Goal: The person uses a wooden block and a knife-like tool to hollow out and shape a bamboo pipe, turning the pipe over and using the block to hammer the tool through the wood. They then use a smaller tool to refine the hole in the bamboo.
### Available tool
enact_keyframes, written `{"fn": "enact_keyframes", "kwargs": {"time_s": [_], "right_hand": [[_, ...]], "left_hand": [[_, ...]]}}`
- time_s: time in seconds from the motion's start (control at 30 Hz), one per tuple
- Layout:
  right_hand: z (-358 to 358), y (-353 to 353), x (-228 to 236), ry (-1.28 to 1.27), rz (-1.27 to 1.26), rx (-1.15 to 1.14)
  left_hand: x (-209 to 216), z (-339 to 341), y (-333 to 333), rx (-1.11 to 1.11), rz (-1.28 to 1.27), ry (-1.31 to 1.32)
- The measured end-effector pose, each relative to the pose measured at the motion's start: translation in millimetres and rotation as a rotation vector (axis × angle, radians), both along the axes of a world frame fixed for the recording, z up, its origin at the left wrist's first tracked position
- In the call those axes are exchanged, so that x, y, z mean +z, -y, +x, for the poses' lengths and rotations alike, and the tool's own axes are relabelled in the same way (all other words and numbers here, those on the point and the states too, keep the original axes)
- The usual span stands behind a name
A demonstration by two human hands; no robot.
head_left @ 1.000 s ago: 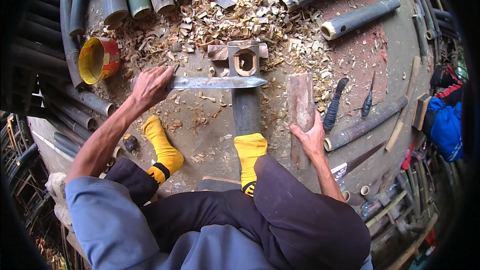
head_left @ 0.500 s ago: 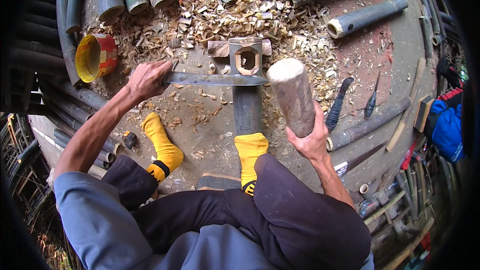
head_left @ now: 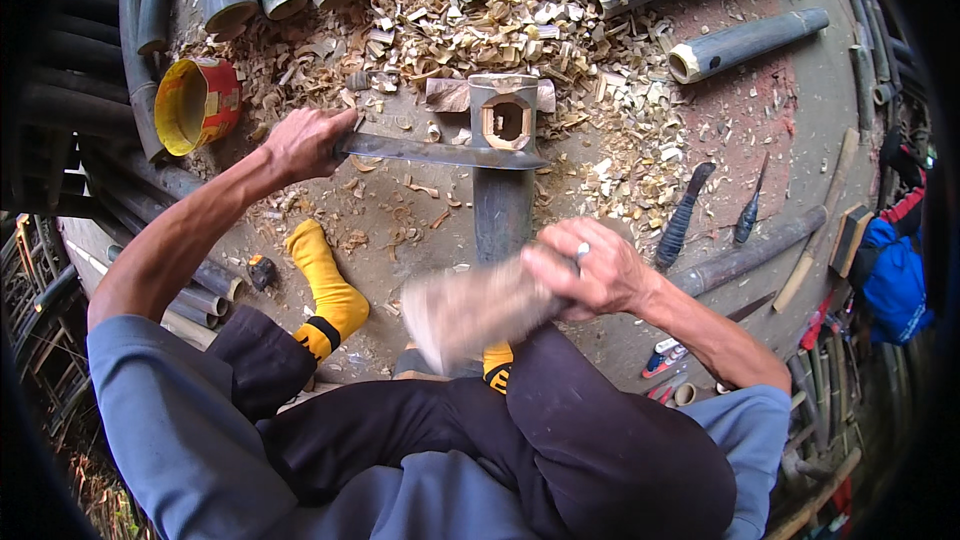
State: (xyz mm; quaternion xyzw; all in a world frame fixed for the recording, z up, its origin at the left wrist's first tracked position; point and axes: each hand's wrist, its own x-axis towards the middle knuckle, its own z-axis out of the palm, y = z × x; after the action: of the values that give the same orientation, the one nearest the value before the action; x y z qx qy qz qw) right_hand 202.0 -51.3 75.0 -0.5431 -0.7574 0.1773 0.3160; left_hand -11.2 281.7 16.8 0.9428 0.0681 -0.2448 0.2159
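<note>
My left hand (head_left: 305, 143) is closed round the handle of a long knife (head_left: 430, 152). Its blade lies across a bamboo tube (head_left: 502, 210), just on the near side of a squarish opening cut through the wall. The tube's far end rests on a short crosswise piece of wood (head_left: 447, 95). In my right hand (head_left: 595, 268) is a thick wooden mallet (head_left: 480, 310), blurred by motion, tilted toward the lower left above my right foot and knee. It hides much of the yellow sock and the tube's near end.
Wood chips (head_left: 440, 20) cover the far floor. Cut bamboo tubes (head_left: 750, 45) lie at the far right and far left. A red and yellow tin (head_left: 200, 105) lies on its side. Dark-handled tools (head_left: 685, 215) sit to the right, with a blue bag (head_left: 893, 280) beyond.
The mallet has swung from upright right of the tube down toward my lap, and my right hand has moved left with it. The blade still lies on the tube, slightly more tilted.
</note>
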Motion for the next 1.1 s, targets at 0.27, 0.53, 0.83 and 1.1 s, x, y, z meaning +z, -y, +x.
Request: {"fn": "enact_keyframes", "kwargs": {"time_s": [0.27, 0.53, 0.83, 1.1], "right_hand": [[7, -9, 6, 0.112, -0.204, 0.027], [33, -27, 12, 0.261, -0.32, -0.022], [31, -32, 7, 0.442, -0.45, -0.075], [48, -28, -10, 0.211, -0.516, 0.153]], "left_hand": [[-9, -3, -4, -0.002, 0.047, 0.024], [-10, -6, -1, 0.009, 0.042, 0.106], [-13, -2, -2, -0.002, 0.052, 0.146], [-16, 4, 0, -0.003, 0.087, 0.174]]}}
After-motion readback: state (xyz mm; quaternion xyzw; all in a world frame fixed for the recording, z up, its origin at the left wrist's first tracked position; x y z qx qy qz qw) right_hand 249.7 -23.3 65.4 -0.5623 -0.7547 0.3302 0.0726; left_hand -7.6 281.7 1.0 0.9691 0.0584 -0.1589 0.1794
